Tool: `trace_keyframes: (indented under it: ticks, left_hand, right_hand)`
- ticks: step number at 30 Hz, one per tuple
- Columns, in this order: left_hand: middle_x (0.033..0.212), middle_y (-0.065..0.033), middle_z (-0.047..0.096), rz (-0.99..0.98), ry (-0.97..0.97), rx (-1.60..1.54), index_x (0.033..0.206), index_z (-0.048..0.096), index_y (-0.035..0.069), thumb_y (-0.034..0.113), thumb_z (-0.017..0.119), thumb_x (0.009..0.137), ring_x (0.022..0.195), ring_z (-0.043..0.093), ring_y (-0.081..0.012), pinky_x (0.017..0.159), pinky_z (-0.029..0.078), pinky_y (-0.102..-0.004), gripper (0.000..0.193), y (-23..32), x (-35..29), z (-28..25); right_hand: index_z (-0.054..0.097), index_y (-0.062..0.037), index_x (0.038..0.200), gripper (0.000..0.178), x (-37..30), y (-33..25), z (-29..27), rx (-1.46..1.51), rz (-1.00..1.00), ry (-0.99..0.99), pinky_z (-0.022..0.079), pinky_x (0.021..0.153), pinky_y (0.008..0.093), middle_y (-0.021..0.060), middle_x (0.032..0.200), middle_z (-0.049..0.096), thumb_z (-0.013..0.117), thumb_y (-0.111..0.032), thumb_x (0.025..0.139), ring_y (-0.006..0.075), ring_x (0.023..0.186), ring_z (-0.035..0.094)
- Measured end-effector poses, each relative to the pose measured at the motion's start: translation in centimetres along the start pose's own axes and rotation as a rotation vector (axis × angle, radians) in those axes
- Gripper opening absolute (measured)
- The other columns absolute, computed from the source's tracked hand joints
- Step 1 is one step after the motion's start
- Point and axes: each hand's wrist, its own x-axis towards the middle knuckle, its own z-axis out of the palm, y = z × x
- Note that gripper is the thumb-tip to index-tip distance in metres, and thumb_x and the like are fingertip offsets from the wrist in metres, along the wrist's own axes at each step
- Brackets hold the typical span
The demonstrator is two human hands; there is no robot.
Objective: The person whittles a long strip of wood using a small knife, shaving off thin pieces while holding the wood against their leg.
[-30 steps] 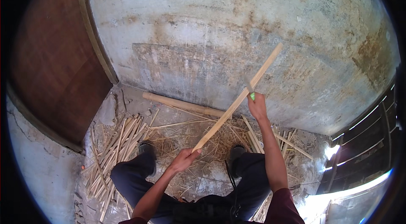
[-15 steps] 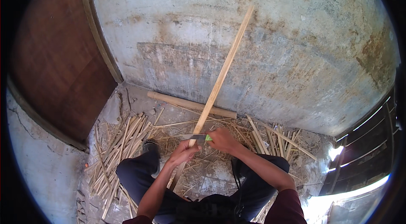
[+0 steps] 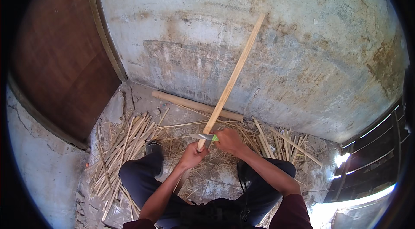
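A long pale bamboo strip (image 3: 235, 75) slants up and away from between my knees toward the wall. My left hand (image 3: 193, 155) is closed around its lower part, and the near end runs back under my left forearm. My right hand (image 3: 229, 141) grips a knife by its green handle, which mostly hides in the fist. The knife blade (image 3: 202, 136) points left and lies across the strip, just beyond my left hand, apparently touching it.
Many split bamboo strips (image 3: 123, 155) are heaped on the left, with another pile (image 3: 283, 144) at the right. A thick bamboo pole (image 3: 190, 104) lies along the base of the stained wall (image 3: 190, 65). Shavings litter the floor. A brown door (image 3: 60, 56) stands at left.
The bamboo strip has shifted slightly right, its far end a little lower. Both hands keep their grip, and the blade shows its flat side more now. The view has shifted a little.
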Motion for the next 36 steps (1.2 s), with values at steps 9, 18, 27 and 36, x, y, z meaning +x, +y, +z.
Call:
trace_keyframes:
  ticks: [9,18,27,36]
  left_hand:
    - [0.071,0.0089,0.039,-0.015,0.022,-0.065,0.078,0.045,0.009,0.007,0.072,0.097,0.064,0.037,-0.0036,0.055,0.031,-0.0279,0.033,-0.6,0.4,0.1]
    - [0.071,0.0088,0.041,-0.007,0.010,-0.033,0.078,0.046,0.009,0.009,0.073,0.098,0.066,0.038,-0.0036,0.056,0.032,-0.0280,0.034,1.0,0.3,-1.0]
    - [0.072,0.0096,0.040,-0.028,0.009,-0.055,0.079,0.044,0.010,0.009,0.073,0.100,0.065,0.037,-0.0030,0.055,0.031,-0.0275,0.036,1.5,0.2,-1.1]
    - [0.072,0.0119,0.038,-0.018,-0.047,-0.082,0.078,0.043,0.013,0.010,0.073,0.101,0.064,0.035,-0.0008,0.054,0.029,-0.0257,0.037,1.6,0.1,-1.4]
  right_hand:
    - [0.079,-0.0161,0.123,0.042,0.4,-0.6,-1.9,-0.027,0.036,0.044,0.060,0.067,0.0489,0.0203,0.078,0.074,0.069,-0.020,0.083,0.0367,0.073,0.075]
    - [0.079,-0.0149,0.119,0.037,0.6,-1.9,-3.2,-0.073,0.125,0.074,0.059,0.065,0.0497,0.0193,0.077,0.074,0.072,-0.017,0.083,0.0367,0.070,0.074]
    - [0.079,-0.0131,0.119,0.039,0.7,-0.9,-2.6,-0.105,0.128,0.092,0.057,0.062,0.0499,0.0195,0.073,0.072,0.073,-0.016,0.081,0.0364,0.068,0.074]
    - [0.080,-0.0158,0.119,0.040,0.5,-0.6,-3.4,-0.085,0.113,0.094,0.058,0.064,0.0497,0.0188,0.075,0.073,0.074,-0.015,0.079,0.0364,0.069,0.074]
